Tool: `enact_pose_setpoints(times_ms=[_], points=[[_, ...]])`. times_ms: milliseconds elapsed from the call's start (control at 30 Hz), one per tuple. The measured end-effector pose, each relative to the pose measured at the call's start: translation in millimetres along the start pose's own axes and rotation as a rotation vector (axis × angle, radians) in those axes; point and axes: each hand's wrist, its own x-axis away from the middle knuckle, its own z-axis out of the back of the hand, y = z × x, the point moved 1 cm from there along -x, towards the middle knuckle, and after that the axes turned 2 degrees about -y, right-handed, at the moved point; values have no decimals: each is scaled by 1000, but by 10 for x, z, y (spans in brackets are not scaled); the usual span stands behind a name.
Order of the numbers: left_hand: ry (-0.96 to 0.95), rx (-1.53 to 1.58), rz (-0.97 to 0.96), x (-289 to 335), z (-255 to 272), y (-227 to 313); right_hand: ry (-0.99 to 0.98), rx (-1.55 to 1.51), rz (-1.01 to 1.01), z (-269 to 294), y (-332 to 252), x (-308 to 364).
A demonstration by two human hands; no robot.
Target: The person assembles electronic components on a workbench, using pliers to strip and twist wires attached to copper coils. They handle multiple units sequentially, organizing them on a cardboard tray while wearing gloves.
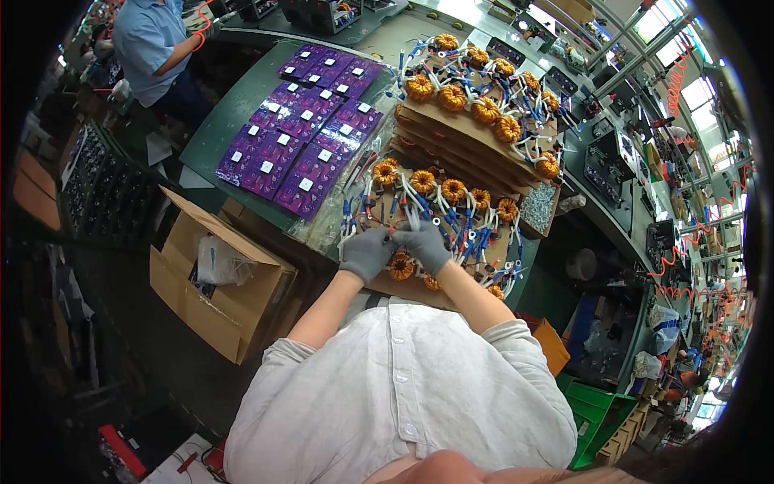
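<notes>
Both my hands wear grey gloves and meet over a cardboard sheet of copper-wound ring coils with white, blue and red leads. My left hand (368,254) is closed, its fingertips pinched by the leads; what lies in them is too small to make out. Close beside it, my right hand (425,244) has its fingers bent round white leads (414,218) that stick up above the glove. A ring coil (401,266) lies just below and between the hands. Further coils (422,181) sit in a row beyond them, their leads tipped with ring terminals.
Behind, stacked cardboard sheets (459,145) carry more coils. Purple circuit boards (306,121) with white squares cover the bench at left. A box of small metal parts (538,206) stands right. An open carton (214,274) is at lower left; another person (157,52) stands far left.
</notes>
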Motion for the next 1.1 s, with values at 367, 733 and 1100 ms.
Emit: enact_pose_setpoints(times_ms=[367, 733, 1100], points=[[-204, 122, 36, -74, 434, 57, -113, -56, -39, 192, -422, 247], [-74, -660, -800, -1017, 599, -383, -64, -76, 16, 22, -456, 278], [-565, 172, -440, -1421, 601, -302, 150, 68, 177, -129, -439, 4]])
